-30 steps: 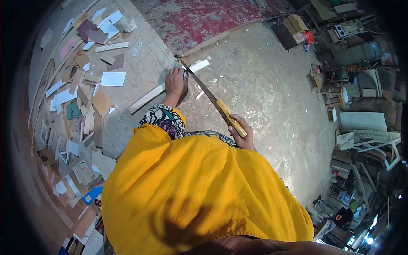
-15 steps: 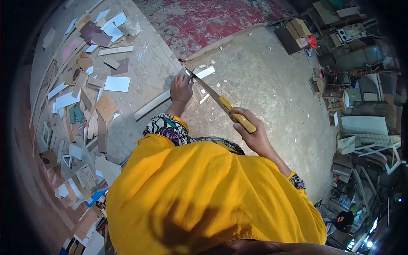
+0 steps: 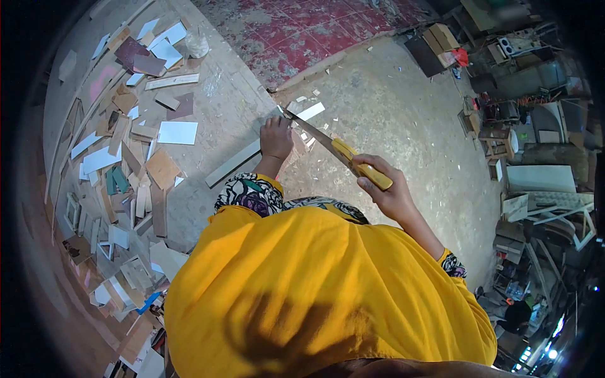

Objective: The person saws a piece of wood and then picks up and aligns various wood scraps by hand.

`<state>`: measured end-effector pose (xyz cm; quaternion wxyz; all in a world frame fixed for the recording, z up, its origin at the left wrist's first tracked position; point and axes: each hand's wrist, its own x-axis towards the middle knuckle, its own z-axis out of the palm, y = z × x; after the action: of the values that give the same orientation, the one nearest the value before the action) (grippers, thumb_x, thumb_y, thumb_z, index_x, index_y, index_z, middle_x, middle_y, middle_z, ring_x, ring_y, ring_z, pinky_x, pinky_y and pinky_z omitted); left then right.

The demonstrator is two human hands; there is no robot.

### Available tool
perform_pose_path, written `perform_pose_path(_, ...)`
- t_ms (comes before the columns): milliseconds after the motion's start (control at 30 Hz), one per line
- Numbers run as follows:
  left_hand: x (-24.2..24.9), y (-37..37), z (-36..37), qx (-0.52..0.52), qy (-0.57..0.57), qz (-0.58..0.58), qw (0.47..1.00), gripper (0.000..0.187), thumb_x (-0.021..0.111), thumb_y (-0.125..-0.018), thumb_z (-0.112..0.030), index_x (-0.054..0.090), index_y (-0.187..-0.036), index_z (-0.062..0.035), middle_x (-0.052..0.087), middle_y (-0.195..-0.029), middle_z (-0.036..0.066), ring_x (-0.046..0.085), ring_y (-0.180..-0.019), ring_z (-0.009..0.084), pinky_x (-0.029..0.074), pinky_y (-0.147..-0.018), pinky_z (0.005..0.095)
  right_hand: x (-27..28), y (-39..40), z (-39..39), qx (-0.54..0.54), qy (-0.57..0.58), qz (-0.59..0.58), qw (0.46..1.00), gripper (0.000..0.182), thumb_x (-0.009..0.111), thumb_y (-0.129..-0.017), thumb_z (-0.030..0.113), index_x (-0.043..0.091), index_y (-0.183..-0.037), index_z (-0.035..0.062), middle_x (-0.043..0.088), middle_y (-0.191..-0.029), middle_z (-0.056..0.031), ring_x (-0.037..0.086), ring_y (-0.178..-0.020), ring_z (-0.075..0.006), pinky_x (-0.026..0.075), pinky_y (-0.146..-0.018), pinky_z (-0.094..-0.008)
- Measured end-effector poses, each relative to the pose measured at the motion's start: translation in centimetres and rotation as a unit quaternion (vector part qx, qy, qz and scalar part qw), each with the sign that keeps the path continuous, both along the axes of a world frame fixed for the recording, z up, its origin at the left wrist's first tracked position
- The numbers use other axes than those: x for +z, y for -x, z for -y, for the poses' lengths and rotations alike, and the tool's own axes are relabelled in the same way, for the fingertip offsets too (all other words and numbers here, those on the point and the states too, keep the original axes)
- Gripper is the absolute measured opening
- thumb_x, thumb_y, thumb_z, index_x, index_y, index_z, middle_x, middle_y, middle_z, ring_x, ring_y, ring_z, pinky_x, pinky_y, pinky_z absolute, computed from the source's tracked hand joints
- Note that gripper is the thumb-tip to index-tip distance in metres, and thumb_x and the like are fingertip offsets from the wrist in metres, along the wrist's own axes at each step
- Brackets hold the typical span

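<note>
A handsaw (image 3: 343, 150) with a yellow handle is in my right hand (image 3: 392, 190), the fingers wrapped round the grip. Its blade (image 3: 316, 133) slants up and left across a long narrow wood strip (image 3: 234, 162) near the far edge of the work surface. My left hand (image 3: 276, 140) presses down on the strip just left of the blade, fingers curled over it. The strip's pale end (image 3: 310, 111) shows beyond the blade, over the floor.
Many wood and board offcuts (image 3: 129, 170) lie heaped on the left of the work surface. Small scraps dot the concrete floor (image 3: 403, 126). Red tiles (image 3: 302, 34) lie ahead. Cardboard boxes (image 3: 439, 39) and assorted gear line the right side.
My right hand has drawn the saw slightly back to the right. My left hand keeps its place on the strip, and the whole view has shifted a little.
</note>
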<state>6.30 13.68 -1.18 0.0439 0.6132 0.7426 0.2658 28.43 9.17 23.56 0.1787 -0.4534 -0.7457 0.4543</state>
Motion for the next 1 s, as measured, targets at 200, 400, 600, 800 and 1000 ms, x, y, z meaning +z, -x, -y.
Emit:
perform_pose_path(200, -0.4, 0.0, -0.1, -0.002, -0.013, 0.002, 1.0, 0.025, 0.065, -0.07, -0.019, 0.058, -0.093, -0.0132, 0.051, -0.093, 0.006, 0.049, -0.094, 0.0241, 0.039, -0.075, 0.0382, -1.9, -1.5, 1.6, -0.061, 0.027, -0.028, 0.997, 0.031, 0.061, -0.081, 0.004, 0.055, -0.111, 0.0045, 0.061, -0.104, -0.0116, 0.059, -0.093, -0.0211, 0.044, -0.082, -0.028)
perform_pose_path(400, 0.8, -0.1, 0.0, 0.011, -0.049, 0.001, 0.999, 0.019, 0.063, -0.072, -0.019, 0.057, -0.088, -0.0109, 0.052, -0.091, 0.006, 0.051, -0.092, 0.0252, 0.04, -0.074, 0.0401, -4.9, -5.2, 2.0, 0.089, 0.045, 0.002, 0.995, 0.033, 0.061, -0.08, 0.003, 0.054, -0.111, 0.01, 0.056, -0.077, -0.0064, 0.052, -0.068, -0.0143, 0.041, -0.064, -0.027)
perform_pose_path(600, 0.4, -1.4, -0.2, 0.098, -0.004, -0.043, 0.994, 0.021, 0.065, -0.072, -0.023, 0.058, -0.089, -0.013, 0.053, -0.091, 0.004, 0.05, -0.093, 0.024, 0.039, -0.075, 0.041, -6.5, -6.0, 1.7, 0.074, 0.047, -0.085, 0.993, 0.025, 0.059, -0.082, 0.002, 0.054, -0.106, 0.0085, 0.051, -0.074, -0.0022, 0.046, -0.064, -0.0104, 0.039, -0.06, -0.0253)
perform_pose_path(800, 0.3, -1.6, 0.1, 0.105, -0.032, -0.066, 0.992, 0.023, 0.066, -0.071, -0.024, 0.058, -0.09, -0.0134, 0.053, -0.091, 0.004, 0.05, -0.093, 0.0234, 0.038, -0.075, 0.0402, -4.4, -5.4, 1.2, 0.034, 0.062, -0.123, 0.99, 0.022, 0.058, -0.082, 0.002, 0.055, -0.104, 0.0059, 0.056, -0.095, -0.0042, 0.051, -0.087, -0.012, 0.04, -0.078, -0.025)
perform_pose_path(1000, 0.0, -1.7, 0.1, 0.102, -0.062, -0.037, 0.992, 0.023, 0.066, -0.07, -0.022, 0.058, -0.091, -0.0149, 0.052, -0.089, 0.003, 0.05, -0.092, 0.0228, 0.037, -0.075, 0.0393, -5.8, -5.1, 0.7, 0.01, 0.078, -0.117, 0.99, 0.022, 0.058, -0.082, 0.002, 0.055, -0.103, 0.0051, 0.057, -0.096, -0.0056, 0.053, -0.089, -0.0137, 0.04, -0.079, -0.0258)
